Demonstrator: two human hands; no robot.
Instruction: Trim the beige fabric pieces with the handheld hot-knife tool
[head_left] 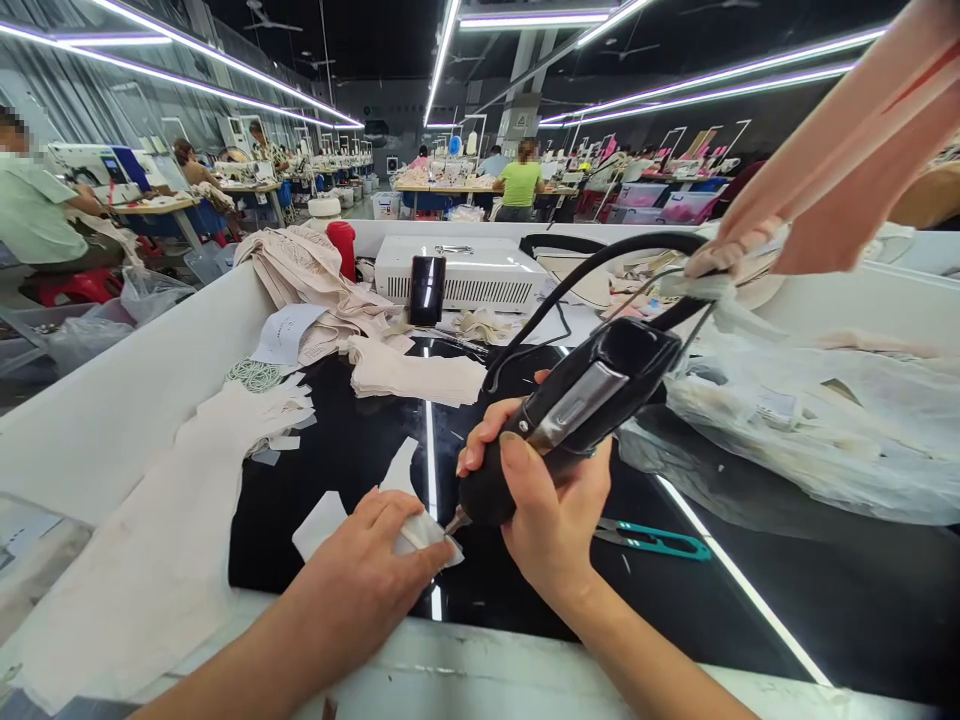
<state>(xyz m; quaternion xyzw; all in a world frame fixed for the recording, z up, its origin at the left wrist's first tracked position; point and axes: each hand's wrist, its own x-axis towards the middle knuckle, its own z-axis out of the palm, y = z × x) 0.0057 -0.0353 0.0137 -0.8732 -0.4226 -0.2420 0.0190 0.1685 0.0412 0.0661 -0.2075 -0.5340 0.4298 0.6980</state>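
My right hand (pixel 551 500) is wrapped round a black handheld tool (pixel 592 400) with a silver plate on its side and a cable at its upper end. The tool's narrow metal tip points down-left and meets the edge of a small white fabric piece (pixel 409 475). Fingers of my left hand (pixel 379 560) pinch this piece against the glossy black tabletop (pixel 345 420). White flaps of it stick out above and to the left of the hand. Teal thread snips (pixel 664 541) lie just right of my right hand.
Stacked pale fabric pieces (pixel 416 372) lie behind my hands, with a phone (pixel 427 290) and a white box (pixel 465 270) beyond. Fabric covers the left side (pixel 150 550). A plastic bag (pixel 825 420) fills the right. Pink cloth (pixel 840 170) hangs above the tool. People sit farther off.
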